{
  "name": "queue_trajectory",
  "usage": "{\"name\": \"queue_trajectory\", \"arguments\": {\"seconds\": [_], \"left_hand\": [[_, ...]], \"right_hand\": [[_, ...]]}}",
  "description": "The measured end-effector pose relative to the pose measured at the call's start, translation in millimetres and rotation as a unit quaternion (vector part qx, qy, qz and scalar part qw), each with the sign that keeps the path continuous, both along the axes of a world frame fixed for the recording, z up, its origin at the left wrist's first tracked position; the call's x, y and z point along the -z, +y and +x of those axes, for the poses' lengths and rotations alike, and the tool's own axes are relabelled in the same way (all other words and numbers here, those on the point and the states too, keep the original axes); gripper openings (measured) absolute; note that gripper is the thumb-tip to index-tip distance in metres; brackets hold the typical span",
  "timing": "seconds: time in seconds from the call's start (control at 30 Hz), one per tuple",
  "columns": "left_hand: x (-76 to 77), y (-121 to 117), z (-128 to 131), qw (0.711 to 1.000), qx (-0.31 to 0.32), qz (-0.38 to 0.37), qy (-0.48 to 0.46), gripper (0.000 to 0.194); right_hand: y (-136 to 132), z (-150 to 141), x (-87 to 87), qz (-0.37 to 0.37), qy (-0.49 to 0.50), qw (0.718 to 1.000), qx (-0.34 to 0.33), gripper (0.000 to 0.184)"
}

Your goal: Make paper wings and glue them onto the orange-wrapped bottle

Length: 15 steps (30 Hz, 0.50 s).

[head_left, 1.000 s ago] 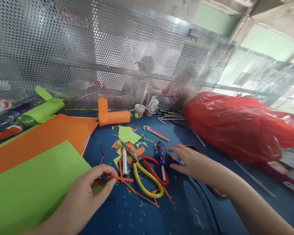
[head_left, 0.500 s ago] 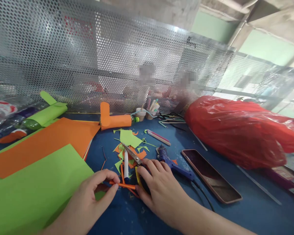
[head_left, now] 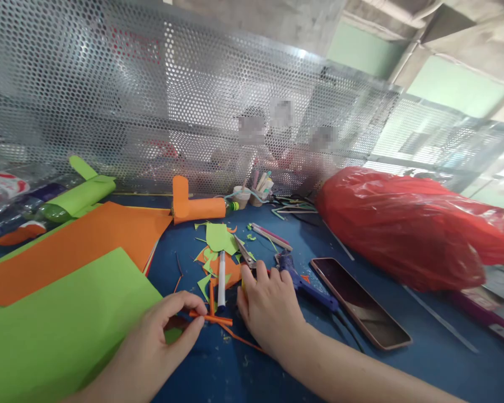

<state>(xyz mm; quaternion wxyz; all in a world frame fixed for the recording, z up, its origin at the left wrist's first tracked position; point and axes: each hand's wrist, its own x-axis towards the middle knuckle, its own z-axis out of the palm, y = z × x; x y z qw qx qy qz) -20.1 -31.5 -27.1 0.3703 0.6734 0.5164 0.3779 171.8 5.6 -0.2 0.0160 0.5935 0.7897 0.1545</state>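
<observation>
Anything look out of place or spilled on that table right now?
No spill that I can see, just clutter: green and orange paper scraps lie strewn over the blue table, with the scissors and a white pen among them. The glue gun lies flat beside the phone, an untidy spot.

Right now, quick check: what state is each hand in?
Left hand: closed, pinching an orange strip.
Right hand: over the scissors; its grip is hidden, so holding cannot be told.

Craft workshop (scissors (head_left: 246, 254), paper scraps (head_left: 219, 237)).
</observation>
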Motion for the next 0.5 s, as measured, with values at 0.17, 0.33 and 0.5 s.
{"name": "queue_trajectory", "arguments": {"seconds": [0.17, 0.33, 0.5], "left_hand": [[-1.3, 0.5, -1.7, 1.000, 0.003, 0.004, 0.008, 0.013], [-19.3, 8.5, -0.6, 0.999, 0.025, 0.017, 0.033, 0.011], [-41.1, 34.5, -2.9, 0.991, 0.122, 0.006, 0.049, 0.010]], "right_hand": [[-2.9, -2.9, -16.5, -0.024, 0.068, 0.994, -0.078, 0.026], [-8.1, 2.8, -18.5, -0.187, 0.350, 0.893, -0.210, 0.011], [-3.1, 7.5, -6.1, -0.116, 0.268, 0.937, -0.190, 0.008]]}}
